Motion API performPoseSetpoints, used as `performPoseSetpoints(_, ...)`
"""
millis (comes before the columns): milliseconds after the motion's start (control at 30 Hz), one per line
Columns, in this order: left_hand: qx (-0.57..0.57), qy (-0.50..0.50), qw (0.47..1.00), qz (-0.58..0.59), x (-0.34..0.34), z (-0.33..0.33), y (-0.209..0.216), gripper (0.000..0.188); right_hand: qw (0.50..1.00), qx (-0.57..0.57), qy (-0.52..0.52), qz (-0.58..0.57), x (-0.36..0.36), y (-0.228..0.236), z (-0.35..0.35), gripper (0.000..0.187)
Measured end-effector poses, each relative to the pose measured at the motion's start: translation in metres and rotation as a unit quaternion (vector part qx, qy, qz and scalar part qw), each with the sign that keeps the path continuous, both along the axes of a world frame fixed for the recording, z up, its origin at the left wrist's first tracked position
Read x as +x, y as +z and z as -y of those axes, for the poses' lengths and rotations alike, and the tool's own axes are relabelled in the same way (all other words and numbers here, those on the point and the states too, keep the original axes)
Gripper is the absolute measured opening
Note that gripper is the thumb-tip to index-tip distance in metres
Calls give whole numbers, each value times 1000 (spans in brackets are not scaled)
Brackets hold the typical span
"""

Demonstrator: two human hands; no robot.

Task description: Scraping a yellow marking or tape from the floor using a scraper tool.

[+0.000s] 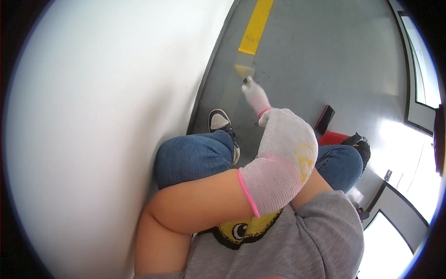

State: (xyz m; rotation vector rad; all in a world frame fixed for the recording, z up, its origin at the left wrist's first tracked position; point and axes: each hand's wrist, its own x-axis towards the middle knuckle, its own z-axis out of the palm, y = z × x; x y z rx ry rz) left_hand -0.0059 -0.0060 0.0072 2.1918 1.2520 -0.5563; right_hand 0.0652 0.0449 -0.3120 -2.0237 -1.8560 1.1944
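Note:
Beyond my left shoe, my right hand [256, 95], in a pale glove with a pink cuff edge, is closed round a scraper [244, 70]. The scraper is blurred; its pale yellowish, fan-shaped end is over the floor, just short of the yellow floor tape [255, 28]. My left hand [289, 135] wears a light grey glove with yellow print and a pink-edged cuff. It lies across my right forearm, with its back toward me. Its fingers curl down and are mostly hidden, so what they grip cannot be made out.
A white wall [116, 93] rises close on the left. A paler strip [232, 88] of grey floor continues from the tape's end. On the right lie a dark, red-edged flat object [324, 119], something red and textured [331, 138], and a black plastic bag [360, 143] beside my knee.

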Motion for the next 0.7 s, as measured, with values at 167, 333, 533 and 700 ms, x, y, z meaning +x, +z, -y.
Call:
performPoseSetpoints(167,-30,-59,998,6,-17,3,12,26,995,-68,12,76,-31,-1,30,51)
performPoseSetpoints(333,-76,-54,996,15,-12,14,-16,26,997,9,1,77,-32,-32,-30,44)
performPoseSetpoints(533,-109,-12,993,39,-7,-10,-6,27,998,22,43,-40,-17,-51,-109,19)
performPoseSetpoints(700,-79,-19,996,46,-14,0,-6,24,815,-192,-374,-398,-3,13,-107,12)
